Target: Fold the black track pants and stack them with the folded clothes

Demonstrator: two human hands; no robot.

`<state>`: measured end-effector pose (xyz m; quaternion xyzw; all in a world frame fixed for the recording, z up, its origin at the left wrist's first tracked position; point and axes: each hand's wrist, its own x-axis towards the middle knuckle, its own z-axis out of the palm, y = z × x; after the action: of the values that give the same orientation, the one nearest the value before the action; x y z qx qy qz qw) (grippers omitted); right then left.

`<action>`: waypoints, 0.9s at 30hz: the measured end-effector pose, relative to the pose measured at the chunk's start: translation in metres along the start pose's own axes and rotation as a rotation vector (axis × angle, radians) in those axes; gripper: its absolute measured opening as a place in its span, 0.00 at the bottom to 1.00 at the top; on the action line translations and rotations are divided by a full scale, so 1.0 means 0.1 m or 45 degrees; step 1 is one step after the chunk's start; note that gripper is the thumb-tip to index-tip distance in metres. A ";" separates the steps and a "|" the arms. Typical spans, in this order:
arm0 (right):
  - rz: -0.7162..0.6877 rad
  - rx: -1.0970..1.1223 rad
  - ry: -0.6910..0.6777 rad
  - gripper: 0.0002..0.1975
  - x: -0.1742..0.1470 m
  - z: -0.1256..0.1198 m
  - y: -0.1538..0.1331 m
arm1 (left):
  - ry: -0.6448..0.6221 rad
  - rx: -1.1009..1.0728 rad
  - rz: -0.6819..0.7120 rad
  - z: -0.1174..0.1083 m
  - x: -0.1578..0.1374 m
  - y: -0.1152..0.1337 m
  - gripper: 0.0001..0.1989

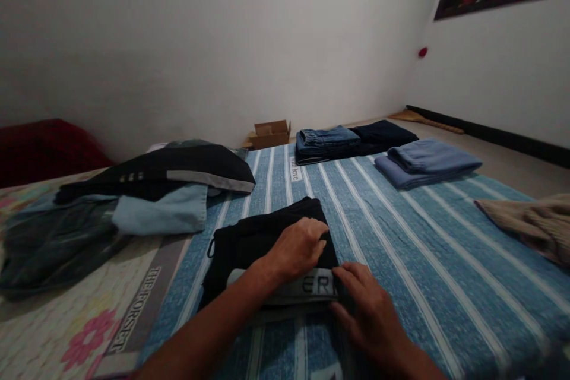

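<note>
A folded black pair of trousers (262,240) with a drawstring loop at its left lies in front of me on the blue striped sheet. Across its near part runs a light grey band (318,285) with dark letters, partly covered by my left forearm. My left hand (297,249) is closed over the middle of the trousers, its fingers curled; what lies inside them is hidden. At the right edge of the fold, my right hand (367,303) grips the cloth, fingers on top and thumb lower down.
Loose dark garments and a light blue denim piece (162,211) lie heaped at left. Folded jeans (327,142), dark navy trousers (383,133) and folded blue trousers (427,163) sit toward the back right. A brown garment (534,222) is at far right. Behind the bed stands a cardboard box (269,135).
</note>
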<state>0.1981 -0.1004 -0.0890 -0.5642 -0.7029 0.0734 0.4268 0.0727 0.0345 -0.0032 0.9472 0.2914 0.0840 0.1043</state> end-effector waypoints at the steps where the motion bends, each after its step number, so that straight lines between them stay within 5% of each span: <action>1: 0.050 0.043 -0.020 0.19 -0.01 -0.01 0.01 | 0.014 -0.012 0.023 0.06 -0.04 -0.01 0.10; 8: 0.168 0.154 -0.143 0.15 0.02 -0.02 0.11 | 0.309 -0.202 0.083 0.29 -0.26 -0.10 0.10; 14: 0.083 0.049 -0.186 0.11 0.09 -0.03 0.14 | 0.360 -0.049 0.112 0.30 -0.29 -0.07 0.09; 22: -0.101 -0.016 -0.023 0.07 -0.04 0.09 0.19 | 0.411 0.038 -0.027 0.38 -0.37 -0.09 0.13; 27: 0.178 0.254 -0.353 0.11 0.04 -0.13 0.21 | 0.344 -0.118 -0.108 0.36 -0.33 -0.10 0.14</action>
<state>0.2220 -0.0947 -0.0913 -0.5512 -0.7033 0.2492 0.3735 0.0478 0.0186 -0.0436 0.9082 0.3384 0.2197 0.1110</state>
